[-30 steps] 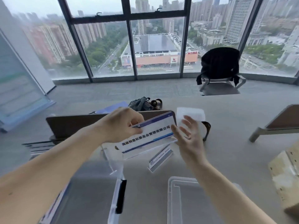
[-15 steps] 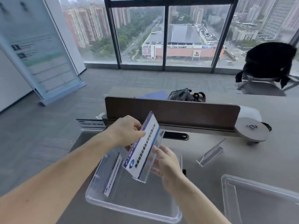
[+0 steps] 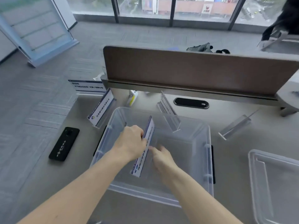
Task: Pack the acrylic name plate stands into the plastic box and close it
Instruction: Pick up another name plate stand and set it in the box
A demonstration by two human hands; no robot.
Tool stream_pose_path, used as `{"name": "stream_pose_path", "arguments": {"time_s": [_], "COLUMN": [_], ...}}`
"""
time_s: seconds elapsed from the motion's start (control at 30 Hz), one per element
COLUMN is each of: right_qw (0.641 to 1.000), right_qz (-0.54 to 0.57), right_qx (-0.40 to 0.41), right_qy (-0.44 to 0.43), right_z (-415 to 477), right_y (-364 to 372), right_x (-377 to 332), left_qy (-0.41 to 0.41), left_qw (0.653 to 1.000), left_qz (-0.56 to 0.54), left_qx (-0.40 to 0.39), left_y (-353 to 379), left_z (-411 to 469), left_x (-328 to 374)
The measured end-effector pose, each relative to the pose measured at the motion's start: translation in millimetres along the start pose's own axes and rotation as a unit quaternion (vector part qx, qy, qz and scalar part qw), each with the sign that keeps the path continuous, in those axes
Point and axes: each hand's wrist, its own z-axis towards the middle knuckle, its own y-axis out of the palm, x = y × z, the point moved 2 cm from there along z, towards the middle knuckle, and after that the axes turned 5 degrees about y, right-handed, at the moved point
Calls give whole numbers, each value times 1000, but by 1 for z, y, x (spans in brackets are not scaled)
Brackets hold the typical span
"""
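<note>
Both hands are reaching into the clear plastic box (image 3: 208,152) sitting open on the grey counter (image 3: 234,159). The left hand (image 3: 131,143) is gripping a name plate stand (image 3: 143,152) with a printed card, its grip curled tight around the upper edge, tilting the stand inside the box. The right hand (image 3: 163,159) is touching the stand's near right side with fingers loosely spread; whether it is actually clasping is unclear. 1 carded stand (image 3: 101,108) is standing just left of the box, 1 clear stand (image 3: 168,112) at its far edge, another clear stand (image 3: 234,125) to the right. The lid (image 3: 275,183) is lying at near right. A black phone (image 3: 63,143) is lying at left.
</note>
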Motion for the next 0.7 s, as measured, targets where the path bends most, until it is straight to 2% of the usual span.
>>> {"name": "stream_pose_path", "arguments": {"time_s": [0.2,0.43,0.6,0.7], "right_qw": [998,997,996,995], "right_qz": [-24,-56,-31,-55], "right_qx": [25,24,32,21], "right_qy": [50,56,74,77], "right_z": [69,100,103,98], "right_y": [12,29,31,39], "right_x": [32,37,31,24], "left_qy": [-28,-4,45,8], "left_qw": [999,999,991,996], "left_qz": [22,36,47,60], "left_qx": [-19,-13,120,69], "left_y": [57,74,44,42], "left_z": [23,30,21,22], "left_x": [-37,-53,-73,-80]}}
